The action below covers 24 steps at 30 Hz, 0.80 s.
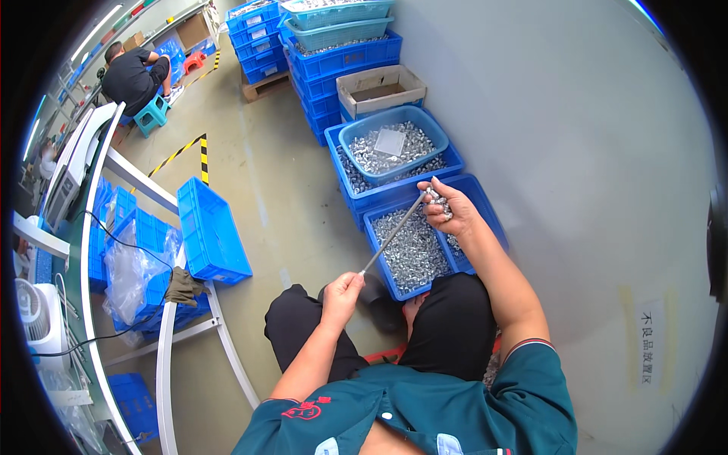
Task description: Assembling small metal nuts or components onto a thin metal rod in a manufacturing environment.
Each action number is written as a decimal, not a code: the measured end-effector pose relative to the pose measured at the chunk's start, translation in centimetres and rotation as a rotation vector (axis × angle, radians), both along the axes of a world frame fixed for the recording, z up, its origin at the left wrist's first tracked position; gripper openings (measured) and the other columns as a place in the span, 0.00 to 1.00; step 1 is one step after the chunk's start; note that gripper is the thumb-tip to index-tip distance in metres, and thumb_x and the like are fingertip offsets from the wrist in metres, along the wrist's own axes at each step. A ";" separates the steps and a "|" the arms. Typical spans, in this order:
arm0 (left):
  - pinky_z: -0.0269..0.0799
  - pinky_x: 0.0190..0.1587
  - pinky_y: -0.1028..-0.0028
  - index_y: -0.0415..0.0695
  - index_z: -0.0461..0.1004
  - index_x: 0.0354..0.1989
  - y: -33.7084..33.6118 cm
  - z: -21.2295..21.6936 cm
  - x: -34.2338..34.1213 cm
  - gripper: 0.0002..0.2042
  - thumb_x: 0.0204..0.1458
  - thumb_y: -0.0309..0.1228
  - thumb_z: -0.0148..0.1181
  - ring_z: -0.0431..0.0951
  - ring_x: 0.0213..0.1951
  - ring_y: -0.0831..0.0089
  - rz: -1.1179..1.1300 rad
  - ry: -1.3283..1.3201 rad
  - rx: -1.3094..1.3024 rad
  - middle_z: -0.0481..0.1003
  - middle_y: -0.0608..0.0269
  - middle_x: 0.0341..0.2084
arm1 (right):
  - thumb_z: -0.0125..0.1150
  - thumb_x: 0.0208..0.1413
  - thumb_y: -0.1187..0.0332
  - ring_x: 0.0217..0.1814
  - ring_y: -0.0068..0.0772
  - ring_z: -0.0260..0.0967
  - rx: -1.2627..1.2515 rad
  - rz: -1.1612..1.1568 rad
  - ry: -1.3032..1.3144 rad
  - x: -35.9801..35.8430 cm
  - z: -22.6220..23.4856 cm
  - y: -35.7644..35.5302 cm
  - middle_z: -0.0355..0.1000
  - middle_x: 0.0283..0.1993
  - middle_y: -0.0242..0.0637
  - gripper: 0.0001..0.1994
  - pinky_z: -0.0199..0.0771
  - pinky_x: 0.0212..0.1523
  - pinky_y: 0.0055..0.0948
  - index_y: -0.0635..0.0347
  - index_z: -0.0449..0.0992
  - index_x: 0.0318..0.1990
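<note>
My left hand [341, 298] is closed around the lower end of a thin grey metal rod [393, 235], which slants up toward my right hand. My right hand [455, 211] holds several small shiny metal fittings [441, 202] in curled fingers. One fitting sits at the rod's upper end, between thumb and forefinger; whether the rod passes into it I cannot tell. Below the rod and right hand, a divided blue bin [487, 206] holds many loose metal fittings [413, 262]. My right forearm covers part of its right compartment.
Beyond it, a light-blue basket [436, 129] of similar parts rests on another blue bin. Stacked blue crates [315, 91] and an open carton [418, 80] stand along the wall. At left are a white-framed workbench [165, 353] and a tilted blue crate [208, 220]. Another person [133, 80] sits far left.
</note>
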<state>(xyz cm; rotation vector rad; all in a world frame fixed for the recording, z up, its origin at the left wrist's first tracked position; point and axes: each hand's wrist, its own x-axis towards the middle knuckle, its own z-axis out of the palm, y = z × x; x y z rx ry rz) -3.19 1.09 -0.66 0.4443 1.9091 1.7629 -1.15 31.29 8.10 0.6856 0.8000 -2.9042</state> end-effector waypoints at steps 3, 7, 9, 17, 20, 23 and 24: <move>0.57 0.21 0.81 0.40 0.72 0.24 -0.1 -0.1 -0.1 0.13 0.53 0.37 0.54 0.60 0.18 0.86 0.005 0.013 -0.063 0.63 0.74 0.13 | 0.49 0.58 0.57 0.16 0.16 0.53 0.005 0.051 -0.024 -0.1 -0.9 0.5 0.63 0.25 0.31 0.16 0.48 0.11 0.14 0.60 0.69 0.43; 0.57 0.22 0.80 0.40 0.72 0.24 0.0 -0.3 -0.4 0.13 0.53 0.37 0.54 0.60 0.18 0.85 -0.004 0.024 -0.116 0.63 0.74 0.12 | 0.48 0.58 0.56 0.17 0.17 0.54 -0.020 0.073 -0.023 -0.2 -2.6 1.0 0.64 0.25 0.31 0.17 0.49 0.11 0.14 0.61 0.68 0.44; 0.57 0.22 0.80 0.40 0.72 0.24 -0.1 -0.8 -0.4 0.13 0.53 0.36 0.54 0.60 0.18 0.85 -0.002 0.035 -0.139 0.63 0.74 0.12 | 0.49 0.58 0.56 0.17 0.16 0.53 -0.018 0.062 -0.026 -0.4 -3.5 1.1 0.64 0.25 0.30 0.17 0.49 0.11 0.14 0.60 0.69 0.44; 0.58 0.24 0.80 0.39 0.72 0.24 0.3 -1.5 -1.2 0.12 0.53 0.35 0.54 0.61 0.20 0.85 -0.023 0.003 -0.176 0.64 0.73 0.13 | 0.49 0.58 0.55 0.17 0.15 0.55 0.113 0.045 -0.025 -0.4 -4.9 1.5 0.63 0.24 0.29 0.18 0.49 0.11 0.13 0.61 0.68 0.45; 0.58 0.25 0.81 0.38 0.72 0.24 0.7 -1.2 -1.2 0.12 0.53 0.35 0.53 0.61 0.21 0.85 -0.033 -0.019 -0.162 0.65 0.73 0.14 | 0.48 0.58 0.55 0.17 0.15 0.54 0.112 0.041 -0.029 -0.3 -5.1 1.8 0.63 0.24 0.28 0.19 0.49 0.12 0.12 0.61 0.67 0.48; 0.59 0.25 0.81 0.38 0.72 0.24 1.0 -0.9 -1.2 0.12 0.53 0.34 0.53 0.61 0.21 0.86 -0.042 -0.033 -0.182 0.66 0.73 0.15 | 0.48 0.58 0.54 0.17 0.15 0.53 0.114 0.050 -0.033 -0.3 -5.3 1.9 0.62 0.24 0.27 0.20 0.49 0.12 0.13 0.61 0.66 0.49; 0.59 0.25 0.81 0.38 0.72 0.24 1.1 -0.9 -1.2 0.12 0.53 0.34 0.53 0.61 0.21 0.86 -0.045 -0.032 -0.183 0.66 0.73 0.15 | 0.47 0.58 0.54 0.17 0.15 0.53 0.108 0.073 -0.018 -0.2 -5.4 1.8 0.61 0.24 0.27 0.20 0.49 0.12 0.13 0.61 0.66 0.49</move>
